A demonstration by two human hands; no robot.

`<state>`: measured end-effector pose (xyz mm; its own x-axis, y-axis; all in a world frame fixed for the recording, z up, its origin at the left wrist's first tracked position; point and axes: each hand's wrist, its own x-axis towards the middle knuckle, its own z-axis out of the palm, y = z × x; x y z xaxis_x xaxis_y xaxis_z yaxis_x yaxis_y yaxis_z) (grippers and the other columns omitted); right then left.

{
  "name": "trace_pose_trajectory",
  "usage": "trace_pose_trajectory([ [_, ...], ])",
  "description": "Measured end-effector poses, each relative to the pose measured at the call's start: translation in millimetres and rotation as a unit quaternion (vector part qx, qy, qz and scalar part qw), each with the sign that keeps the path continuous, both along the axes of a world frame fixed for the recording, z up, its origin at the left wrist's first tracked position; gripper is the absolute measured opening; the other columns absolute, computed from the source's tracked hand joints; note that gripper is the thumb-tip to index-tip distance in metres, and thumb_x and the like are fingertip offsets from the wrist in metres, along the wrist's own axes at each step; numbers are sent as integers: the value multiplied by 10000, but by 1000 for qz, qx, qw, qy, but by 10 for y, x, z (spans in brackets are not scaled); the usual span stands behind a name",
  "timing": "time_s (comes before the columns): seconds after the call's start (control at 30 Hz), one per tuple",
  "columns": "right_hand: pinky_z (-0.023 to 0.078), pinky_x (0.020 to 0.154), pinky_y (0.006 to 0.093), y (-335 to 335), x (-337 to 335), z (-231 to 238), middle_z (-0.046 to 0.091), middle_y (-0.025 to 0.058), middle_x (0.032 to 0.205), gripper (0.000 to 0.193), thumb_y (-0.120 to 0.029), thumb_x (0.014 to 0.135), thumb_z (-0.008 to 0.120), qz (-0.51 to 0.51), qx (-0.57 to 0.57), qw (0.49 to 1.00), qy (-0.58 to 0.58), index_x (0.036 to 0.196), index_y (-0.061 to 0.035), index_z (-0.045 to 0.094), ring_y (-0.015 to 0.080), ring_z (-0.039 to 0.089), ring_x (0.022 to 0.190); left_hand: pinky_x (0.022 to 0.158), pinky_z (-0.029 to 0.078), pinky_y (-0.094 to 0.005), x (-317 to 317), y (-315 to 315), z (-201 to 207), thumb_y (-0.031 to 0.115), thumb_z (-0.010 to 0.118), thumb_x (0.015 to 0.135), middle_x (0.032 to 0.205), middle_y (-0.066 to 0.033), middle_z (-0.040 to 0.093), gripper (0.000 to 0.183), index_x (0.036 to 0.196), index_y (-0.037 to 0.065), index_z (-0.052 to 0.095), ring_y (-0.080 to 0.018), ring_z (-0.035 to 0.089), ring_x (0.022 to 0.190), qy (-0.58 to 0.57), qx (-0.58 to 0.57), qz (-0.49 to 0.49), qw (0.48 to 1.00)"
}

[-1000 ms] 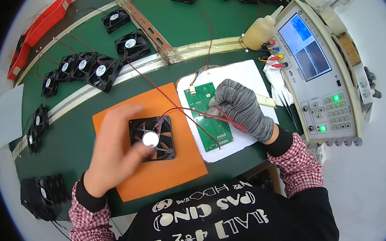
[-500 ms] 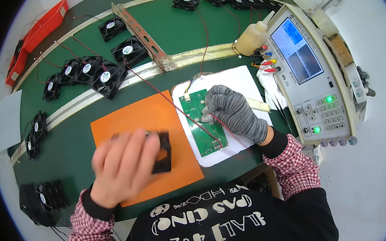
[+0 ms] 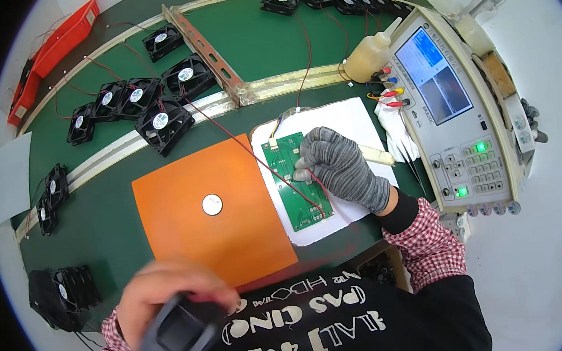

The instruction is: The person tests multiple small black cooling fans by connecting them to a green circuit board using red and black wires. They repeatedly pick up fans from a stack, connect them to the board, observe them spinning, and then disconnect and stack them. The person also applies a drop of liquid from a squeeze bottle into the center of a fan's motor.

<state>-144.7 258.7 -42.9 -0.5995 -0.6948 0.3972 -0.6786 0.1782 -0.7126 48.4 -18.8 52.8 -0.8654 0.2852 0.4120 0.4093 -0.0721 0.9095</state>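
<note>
My left hand [image 3: 170, 289], bare and blurred, grips a black cooling fan [image 3: 180, 331] close to my body, below the orange sheet [image 3: 187, 250]. On that sheet lies a round white disc [image 3: 212, 204]. My right hand [image 3: 340, 167], in a grey striped glove with bare-looking pale fingertips, is closed at the right side of a green circuit board [image 3: 284, 168]. A thin red wire [image 3: 316, 178] is pinched between its thumb and finger. The board rests on a white pad [image 3: 349, 113], and another red wire [image 3: 252, 152] runs across it toward the fans at upper left.
Several black fans [image 3: 163, 122] with wires stand at upper left, more along the far edge. A slotted metal bar [image 3: 207, 55] crosses the green bench. A test instrument [image 3: 471, 132] with a lit screen stands right, beside a squeeze bottle [image 3: 367, 57] and tweezers [image 3: 414, 167].
My left hand has carried the fan off the orange sheet toward my body, uncovering the white disc. A group of fans at upper left has shifted slightly right. My right hand stays almost still.
</note>
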Motion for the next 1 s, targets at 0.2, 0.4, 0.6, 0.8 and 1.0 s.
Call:
trace_pose_trajectory([
  [0.2,503,728,381,32,35,-36,597,96,807,208,-110,723,783,-30,-11,998,49,801,-61,597,286,603,806,953,462,-443,-703,203,217,391,687,824,1221,-241,577,667,1298,-41,500,-367,558,1156,397,-353,338,777],
  [0.4,499,698,294,76,50,61,627,47,839,207,-155,806,763,-84,-83,991,-62,930,-45,639,156,612,803,1132,304,-417,-2182,-275,-481,342,803,743,1510,-278,303,983,1475,-41,270,-397,303,1403,142,-481,385,775],
  [0.6,518,841,295,107,23,102,598,128,1181,642,-253,823,778,-113,-120,981,-101,1345,-24,483,195,615,1038,932,445,-425,-2307,-162,-564,-57,655,599,1078,-246,492,577,1144,-49,467,-422,491,1060,211,-445,382,782],
  [0.8,479,951,353,-9,520,553,550,187,1262,656,-169,882,689,2,-28,996,-87,1432,-29,359,293,552,1190,814,505,-366,-1037,732,337,185,861,573,1138,-130,438,688,1217,138,623,-300,529,983,310,-374,299,821],
  [1.0,489,717,389,136,327,545,596,91,850,117,-47,822,675,2,25,992,125,937,-49,659,298,610,795,769,502,-283,-684,-805,491,287,762,830,987,-77,577,376,1058,28,613,-193,597,803,407,-418,618,527],
])
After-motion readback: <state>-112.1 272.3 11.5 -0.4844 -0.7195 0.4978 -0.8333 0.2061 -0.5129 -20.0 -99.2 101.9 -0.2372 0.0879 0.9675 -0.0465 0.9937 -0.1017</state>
